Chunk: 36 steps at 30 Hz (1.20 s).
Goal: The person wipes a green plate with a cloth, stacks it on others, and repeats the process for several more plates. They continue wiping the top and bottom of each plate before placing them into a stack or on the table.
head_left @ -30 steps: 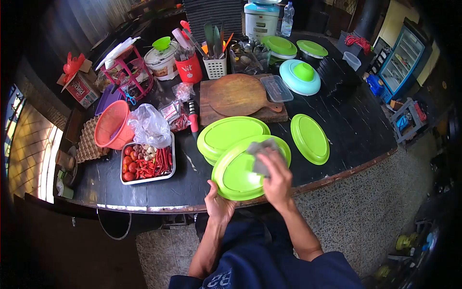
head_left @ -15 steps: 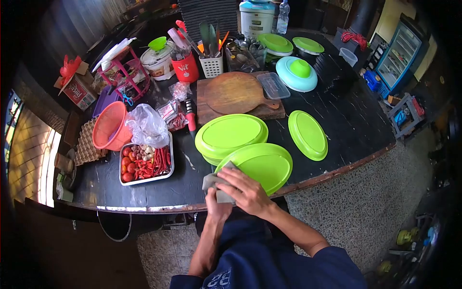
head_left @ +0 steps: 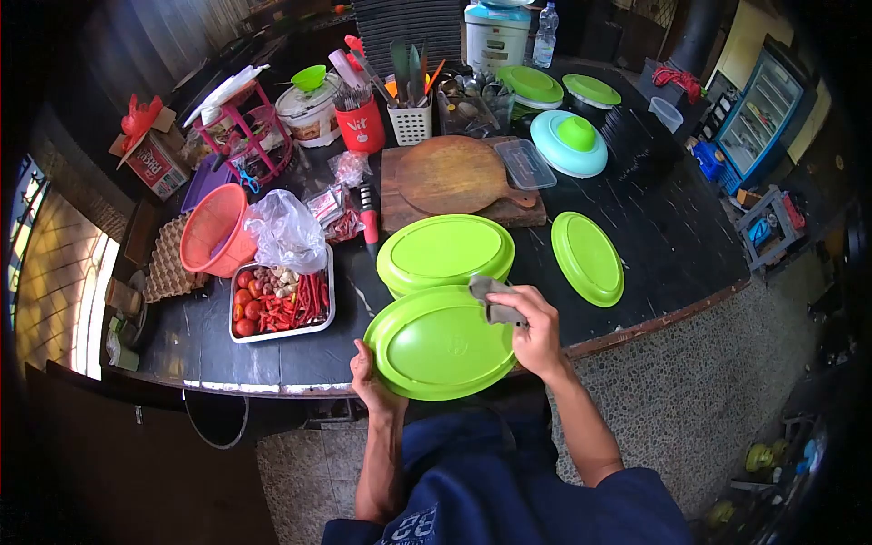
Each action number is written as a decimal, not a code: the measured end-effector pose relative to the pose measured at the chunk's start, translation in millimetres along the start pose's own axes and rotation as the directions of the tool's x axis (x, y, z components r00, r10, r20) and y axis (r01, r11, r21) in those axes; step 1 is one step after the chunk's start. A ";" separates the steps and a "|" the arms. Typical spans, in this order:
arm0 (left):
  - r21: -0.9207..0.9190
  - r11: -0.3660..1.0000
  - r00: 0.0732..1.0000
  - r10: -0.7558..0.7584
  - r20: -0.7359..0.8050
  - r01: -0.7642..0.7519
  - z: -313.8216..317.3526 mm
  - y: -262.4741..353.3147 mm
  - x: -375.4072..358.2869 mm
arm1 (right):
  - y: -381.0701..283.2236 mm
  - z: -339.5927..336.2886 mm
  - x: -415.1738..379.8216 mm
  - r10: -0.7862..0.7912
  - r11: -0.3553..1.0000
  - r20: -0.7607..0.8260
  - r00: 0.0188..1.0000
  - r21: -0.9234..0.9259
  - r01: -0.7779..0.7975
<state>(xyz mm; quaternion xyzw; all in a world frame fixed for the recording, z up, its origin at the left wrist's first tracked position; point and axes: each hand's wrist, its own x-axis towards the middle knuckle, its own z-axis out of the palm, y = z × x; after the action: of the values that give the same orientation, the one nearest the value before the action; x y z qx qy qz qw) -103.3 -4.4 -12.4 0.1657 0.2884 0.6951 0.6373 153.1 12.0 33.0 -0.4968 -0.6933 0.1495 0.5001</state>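
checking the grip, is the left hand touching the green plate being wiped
Touching: the head view shows the left hand gripping the near left rim of the green plate.

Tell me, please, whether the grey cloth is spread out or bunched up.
Bunched up: the cloth is gathered in folds in the right hand, not lying flat.

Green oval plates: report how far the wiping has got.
Likely done: the single green plate, lying apart on the black table. In hand: the left hand holds a green oval plastic plate, the right hand a grey cloth at its edge. Likely left: the stacked green plates just beyond. Which plates are already wiped, and how many are stacked, I cannot tell for certain.
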 end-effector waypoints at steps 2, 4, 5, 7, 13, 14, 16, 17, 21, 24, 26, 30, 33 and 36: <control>-0.037 0.999 1.000 -0.027 0.016 0.028 13.6 5.6 -2.2 | 9.3 -3.0 -13.0 0.048 0.999 -0.066 0.997 0.019 -0.047; -0.082 0.995 0.998 -0.056 -0.041 0.053 19.6 4.5 1.1 | 2.4 -1.5 -23.3 0.044 0.998 -0.132 0.990 -0.033 -0.049; -0.128 0.989 0.991 -0.089 -0.098 0.076 21.8 3.3 1.1 | -1.6 0.1 -31.1 0.040 0.995 -0.194 0.980 -0.084 -0.057; -0.142 0.987 0.992 -0.087 -0.092 0.073 29.8 -1.6 -0.5 | -3.0 10.1 -50.3 0.019 0.983 -0.251 0.968 -0.171 -0.064; -0.315 0.934 0.981 -0.190 -0.031 0.171 64.1 -18.3 1.1 | -22.8 39.3 -82.3 -0.173 0.973 -0.230 0.958 -0.194 0.129; -0.315 0.933 0.983 -0.184 -0.011 0.172 67.9 -22.1 -1.3 | -27.1 45.6 -88.3 -0.193 0.971 -0.148 0.970 -0.170 0.167; -0.280 0.929 0.969 -0.215 0.123 0.241 72.3 -19.1 -4.8 | -41.4 50.4 -85.1 -0.227 0.962 0.014 0.974 -0.155 0.226; -0.246 0.932 0.961 -0.235 0.149 0.266 75.9 -16.6 -6.3 | -45.3 52.4 -79.0 -0.287 0.937 0.039 0.957 -0.195 0.289; -0.061 0.938 0.924 -0.322 0.206 0.340 51.5 -25.7 -7.3 | -67.5 49.8 -43.2 -0.285 0.949 0.107 0.952 -0.106 0.296; -0.054 0.935 0.928 -0.339 0.157 0.351 37.9 -37.3 -16.9 | -63.1 48.3 -20.8 -0.288 0.952 0.082 0.954 -0.083 0.294; 0.065 0.978 0.963 -0.207 0.174 0.199 23.8 -52.3 -17.4 | -62.3 42.5 -3.8 -0.281 0.955 0.039 0.959 -0.090 0.283; 0.112 0.985 0.966 -0.155 0.205 0.134 40.0 -28.0 -22.2 | -49.5 24.7 17.0 -0.153 0.981 -0.027 0.988 -0.125 0.149; 0.009 0.993 0.978 -0.118 0.173 0.118 28.1 -11.4 -9.5 | -23.9 14.4 1.2 0.040 0.999 -0.068 0.997 -0.024 -0.041; -0.057 0.992 0.984 -0.100 0.148 0.109 23.2 -12.8 -3.8 | -27.6 17.3 -15.3 -0.057 0.995 -0.118 0.991 -0.084 0.047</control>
<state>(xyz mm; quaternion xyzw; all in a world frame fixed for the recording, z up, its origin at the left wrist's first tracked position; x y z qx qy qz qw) -78.8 -3.4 -1.7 0.1793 0.2269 0.6559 0.6973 123.8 -8.6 36.2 -0.5066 -0.6800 0.0782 0.5243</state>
